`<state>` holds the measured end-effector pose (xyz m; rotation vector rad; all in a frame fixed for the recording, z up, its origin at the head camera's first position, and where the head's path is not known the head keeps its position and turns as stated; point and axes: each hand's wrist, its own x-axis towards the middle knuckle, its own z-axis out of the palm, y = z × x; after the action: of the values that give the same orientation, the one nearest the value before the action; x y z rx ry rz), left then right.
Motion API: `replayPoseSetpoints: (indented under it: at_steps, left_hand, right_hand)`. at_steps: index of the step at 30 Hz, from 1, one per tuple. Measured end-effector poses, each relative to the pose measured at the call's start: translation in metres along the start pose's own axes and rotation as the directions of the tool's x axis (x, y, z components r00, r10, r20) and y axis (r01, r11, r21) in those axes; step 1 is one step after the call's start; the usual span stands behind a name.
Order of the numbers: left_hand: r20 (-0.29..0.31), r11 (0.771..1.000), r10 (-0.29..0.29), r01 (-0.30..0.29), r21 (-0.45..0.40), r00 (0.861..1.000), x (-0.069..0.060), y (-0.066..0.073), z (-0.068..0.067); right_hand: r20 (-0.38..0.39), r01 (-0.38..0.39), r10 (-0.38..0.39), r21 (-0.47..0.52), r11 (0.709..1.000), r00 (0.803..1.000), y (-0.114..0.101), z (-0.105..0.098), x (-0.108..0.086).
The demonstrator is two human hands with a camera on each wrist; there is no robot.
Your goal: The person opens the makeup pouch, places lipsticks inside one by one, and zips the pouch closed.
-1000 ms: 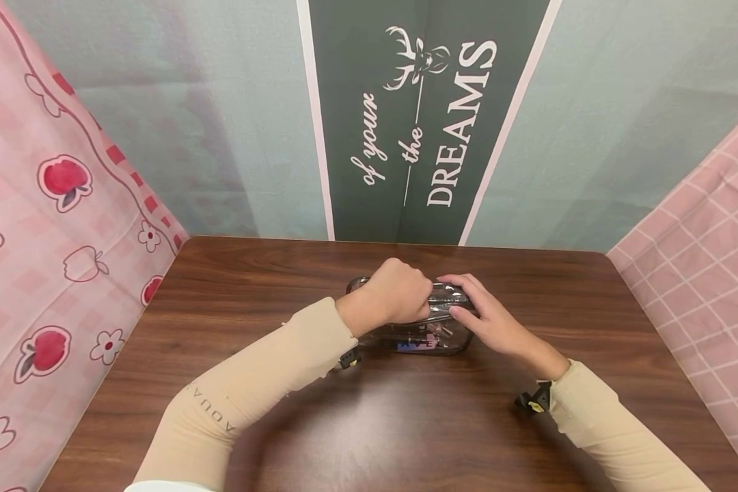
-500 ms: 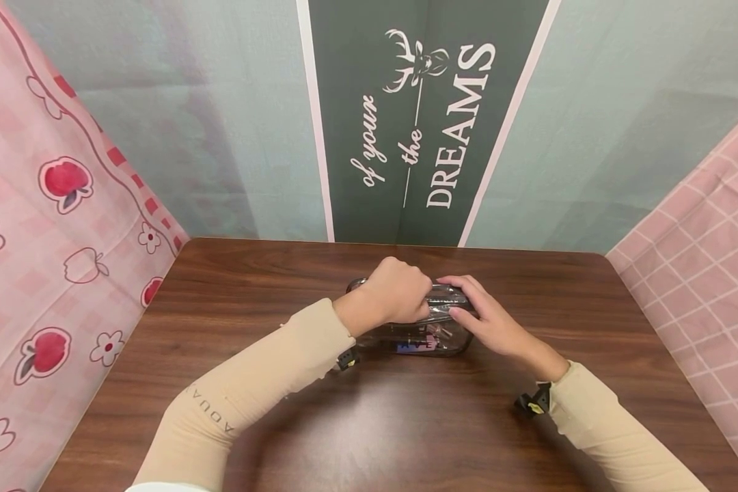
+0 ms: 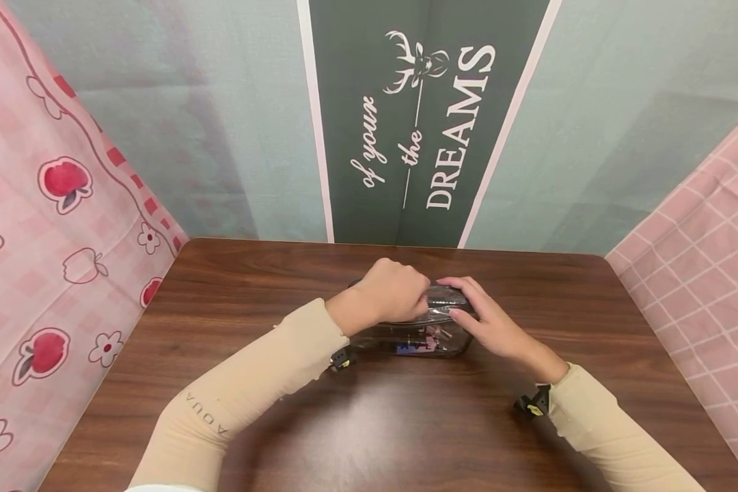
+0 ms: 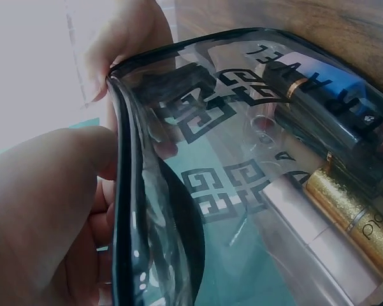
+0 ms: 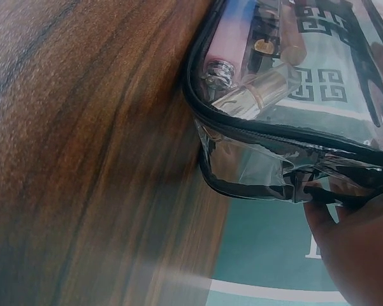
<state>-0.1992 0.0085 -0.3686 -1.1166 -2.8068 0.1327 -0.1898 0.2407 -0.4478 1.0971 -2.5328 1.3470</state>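
A see-through cosmetic bag [image 3: 430, 336] with black edging stands on the table. My left hand [image 3: 393, 290], fingers curled, pinches at the zipper [image 4: 123, 210] along its top; the zipper pull is hidden. My right hand [image 3: 490, 320] grips the right end of the bag between thumb and fingers. Through the clear side, the left wrist view shows a pale pink tube [image 4: 322, 239], a glittery gold tube [image 4: 347, 213] and a black tube [image 4: 322, 102] lying inside. In the right wrist view a pink-and-blue item [image 5: 232, 41] and a small clear bottle [image 5: 258, 92] show near the corner.
The dark wooden table [image 3: 369, 424] runs back to a grey-green curtain [image 3: 246, 137] with white lettering. Pink patterned cloth hangs along both sides. A small black camera mount [image 3: 534, 402] sits at the right wrist, another [image 3: 342, 358] at the left.
My left hand and forearm have shifted slightly to the left along the top of the bag. The right hand keeps its hold, and the bag has stayed in nearly the same place.
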Motion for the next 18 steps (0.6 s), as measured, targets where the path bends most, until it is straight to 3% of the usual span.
replayPoseSetpoints:
  at_steps: [11, 18]
  left_hand:
    - [0.059, 0.992, -0.013, 0.021, -0.125, 0.998, -0.010, -0.010, -0.003]
    - [0.067, 0.963, -0.088, 0.102, -0.251, 0.994, -0.016, -0.014, -0.005]
  right_hand:
    - [0.001, -0.014, 0.014, -0.015, 1.000, 1.000, -0.001, -0.001, -0.002]
    - [-0.002, 0.020, -0.020, -0.005, 1.000, 1.000, -0.001, 0.000, 0.001]
